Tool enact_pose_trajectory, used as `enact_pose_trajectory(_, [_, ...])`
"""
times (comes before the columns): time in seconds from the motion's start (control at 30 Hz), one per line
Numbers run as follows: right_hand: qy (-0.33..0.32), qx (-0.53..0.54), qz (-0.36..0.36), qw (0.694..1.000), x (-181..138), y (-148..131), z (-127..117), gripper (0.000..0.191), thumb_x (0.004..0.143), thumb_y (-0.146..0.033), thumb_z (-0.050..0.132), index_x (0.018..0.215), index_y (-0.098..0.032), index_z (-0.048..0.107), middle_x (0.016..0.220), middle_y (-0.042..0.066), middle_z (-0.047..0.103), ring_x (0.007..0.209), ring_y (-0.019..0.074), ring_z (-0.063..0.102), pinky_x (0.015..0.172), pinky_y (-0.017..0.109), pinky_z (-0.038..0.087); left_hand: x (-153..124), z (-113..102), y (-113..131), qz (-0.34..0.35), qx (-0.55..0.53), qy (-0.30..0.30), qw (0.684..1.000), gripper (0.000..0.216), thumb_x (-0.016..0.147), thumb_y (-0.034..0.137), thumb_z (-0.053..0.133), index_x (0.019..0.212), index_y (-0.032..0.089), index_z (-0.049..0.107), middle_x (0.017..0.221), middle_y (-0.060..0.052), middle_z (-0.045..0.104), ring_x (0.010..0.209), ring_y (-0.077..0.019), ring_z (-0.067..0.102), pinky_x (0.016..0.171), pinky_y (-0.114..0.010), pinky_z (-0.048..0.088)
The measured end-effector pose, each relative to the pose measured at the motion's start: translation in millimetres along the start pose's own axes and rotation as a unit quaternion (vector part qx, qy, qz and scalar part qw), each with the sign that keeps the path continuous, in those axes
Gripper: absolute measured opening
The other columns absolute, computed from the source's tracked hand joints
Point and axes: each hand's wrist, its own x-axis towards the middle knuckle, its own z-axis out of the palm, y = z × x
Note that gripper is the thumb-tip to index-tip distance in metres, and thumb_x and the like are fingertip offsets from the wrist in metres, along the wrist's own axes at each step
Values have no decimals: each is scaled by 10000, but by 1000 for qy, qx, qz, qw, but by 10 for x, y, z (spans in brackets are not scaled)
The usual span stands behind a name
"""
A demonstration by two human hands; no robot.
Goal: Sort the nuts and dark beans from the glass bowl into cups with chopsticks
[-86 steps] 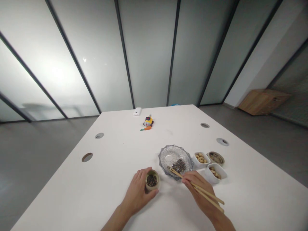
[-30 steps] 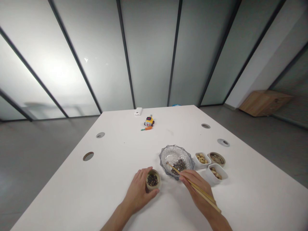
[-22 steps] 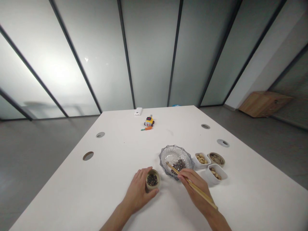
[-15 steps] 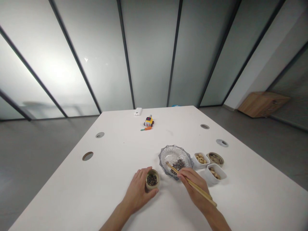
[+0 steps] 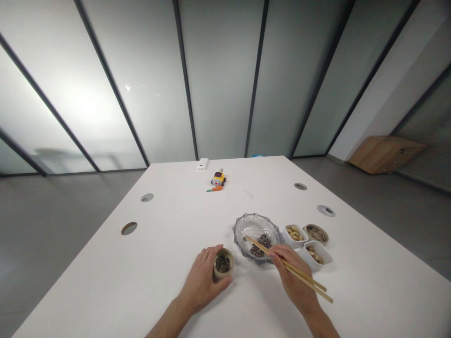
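Note:
My left hand [image 5: 200, 279] is wrapped round a small tan cup [image 5: 223, 264] that holds dark seeds, near the table's front. To its right stands a clear glass bowl [image 5: 246, 227] with a small heap of dark seeds [image 5: 262, 244] in it. My right hand [image 5: 294, 277] is closed on a pair of wooden chopsticks [image 5: 303, 280]. Their tips reach into the glass bowl, at the left edge of the seed heap.
Right of the glass bowl stand two white dishes of nuts [image 5: 295, 233] [image 5: 316, 252] and a tan dish of seeds [image 5: 316, 232]. Farther back on the white table [image 5: 165, 234] lie a yellow toy [image 5: 218, 178], an orange carrot toy [image 5: 215, 188] and a white box [image 5: 202, 164]. Round cable holes [image 5: 128, 228] dot the tabletop.
The chopstick tips stayed in the glass bowl, shifting slightly over the seeds, and the rear ends swung a little outward. My left hand and the cup have not moved.

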Motion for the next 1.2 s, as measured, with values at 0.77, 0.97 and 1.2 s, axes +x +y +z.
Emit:
enact_pose_trajectory(0.77, [-90,34,-39,995,-33,32,88,316,1037,-450,589,839,-233,708,876,40,714,840,190,709,803,272,582,13,0,7,-5,8,1,1000,734,815,268,779,1482,233,473,1416,-136,625,1315,-341,564,1137,-522,444])
enact_pose_trajectory(0.97, [-101,42,-39,993,-17,-26,65,282,1036,-415,604,864,-234,734,902,39,717,837,171,719,775,237,579,9,0,1,0,5,1,1000,741,813,275,780,1485,233,471,1419,-137,624,1313,-341,565,1141,-530,441])
enact_pose_trajectory(1.2, [-51,26,-48,997,-43,28,85,304,1026,-457,608,866,-238,746,889,52,743,808,186,732,746,262,599,0,4,-10,1,8,7,1000,738,812,277,781,1484,237,478,1407,-131,634,1303,-338,577,1129,-521,457])
